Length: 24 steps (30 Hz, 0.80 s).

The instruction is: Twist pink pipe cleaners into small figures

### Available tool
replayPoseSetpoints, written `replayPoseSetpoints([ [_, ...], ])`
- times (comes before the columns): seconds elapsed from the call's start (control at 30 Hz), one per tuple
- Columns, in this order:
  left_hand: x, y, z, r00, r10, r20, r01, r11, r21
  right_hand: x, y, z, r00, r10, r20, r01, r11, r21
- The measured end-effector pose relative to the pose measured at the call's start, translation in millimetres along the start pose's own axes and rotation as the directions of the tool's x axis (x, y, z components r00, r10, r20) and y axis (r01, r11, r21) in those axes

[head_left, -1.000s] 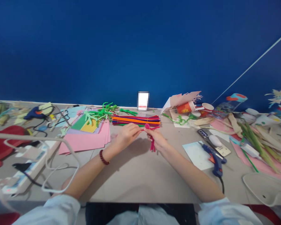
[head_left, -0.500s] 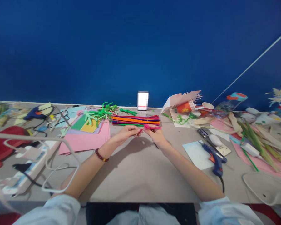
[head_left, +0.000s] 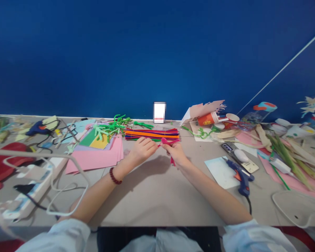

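Observation:
My right hand (head_left: 176,153) is closed around a bright pink pipe cleaner (head_left: 165,140), bent into a small bunched shape. Part of the pink length rises above the fingers, and another part hangs below the palm. My left hand (head_left: 143,151), back upward, pinches the pink end that sticks out between the two hands. Its fingertips partly hide that end. Just behind both hands lies a bundle of pipe cleaners (head_left: 152,134) in orange, red, purple and green.
Green twisted pipe cleaner pieces (head_left: 115,124) and pink paper sheets (head_left: 94,159) lie at left, near a power strip (head_left: 39,189) with loose cables. At right are a blue glue gun (head_left: 241,176), a phone (head_left: 227,148), a paper cup (head_left: 208,119) and corn husks (head_left: 286,154).
My left hand has rolled over, so its back now faces up, with the fingers curled at the pink end. A pink length now shows hanging below my right hand.

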<state>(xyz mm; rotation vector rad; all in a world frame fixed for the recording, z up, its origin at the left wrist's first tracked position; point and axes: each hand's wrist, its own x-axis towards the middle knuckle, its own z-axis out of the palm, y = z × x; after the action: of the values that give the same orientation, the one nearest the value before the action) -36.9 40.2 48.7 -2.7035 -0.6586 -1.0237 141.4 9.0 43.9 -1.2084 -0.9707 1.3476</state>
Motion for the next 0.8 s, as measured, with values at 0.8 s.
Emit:
replayPoseSetpoints([
  [0.8, 6.0, 13.1, 3.5, 0.879, -0.476, -0.026, 0.405, 0.775, -0.486, 4.2, 0.4, -2.5, 0.961, 0.104, 0.255, -0.161, 0.964, 0.213],
])
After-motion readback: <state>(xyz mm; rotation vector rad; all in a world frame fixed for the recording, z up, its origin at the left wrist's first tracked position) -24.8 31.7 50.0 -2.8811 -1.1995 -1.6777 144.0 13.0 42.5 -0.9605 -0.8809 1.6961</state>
